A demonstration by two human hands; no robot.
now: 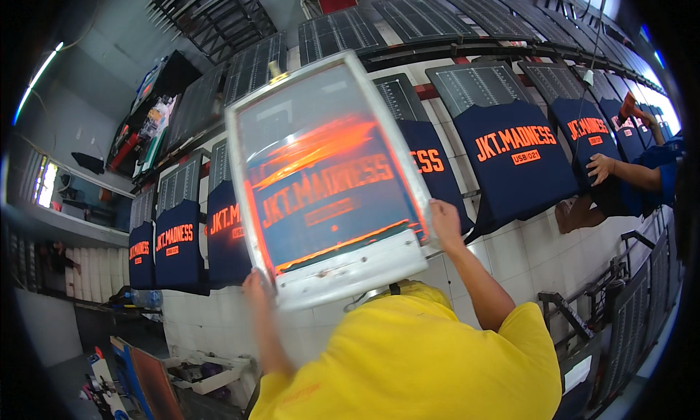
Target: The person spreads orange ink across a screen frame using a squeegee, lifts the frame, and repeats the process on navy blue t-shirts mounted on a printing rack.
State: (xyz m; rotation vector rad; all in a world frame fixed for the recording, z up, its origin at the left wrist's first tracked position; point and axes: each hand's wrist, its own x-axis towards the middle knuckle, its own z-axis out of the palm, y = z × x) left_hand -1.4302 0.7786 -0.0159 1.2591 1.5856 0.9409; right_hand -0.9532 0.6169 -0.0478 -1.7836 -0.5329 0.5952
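My left hand (258, 292), a little blurred, grips the lower left edge of a silk-screen frame (354, 270). On the opposite side, my right hand (445, 220) is closed on its lower right edge. The frame is pale metal, tilted, with see-through mesh (292, 106) smeared with bright orange ink (321, 152). Orange lettering shows within the mesh, slightly blurred. Behind the frame, a dark navy shirt piece with orange print (423, 161) is partly covered. Whether the frame touches the board below cannot be made out.
Black printing boards (477, 86) stand in a long row, several bearing navy printed shirt pieces (510, 165). Another row of boards (419, 19) runs behind. At the right, a co-worker's hand (601, 169) is beside a shirt, with a red heat gun (630, 108) nearby. Metal racks (211, 19) stand at the back.
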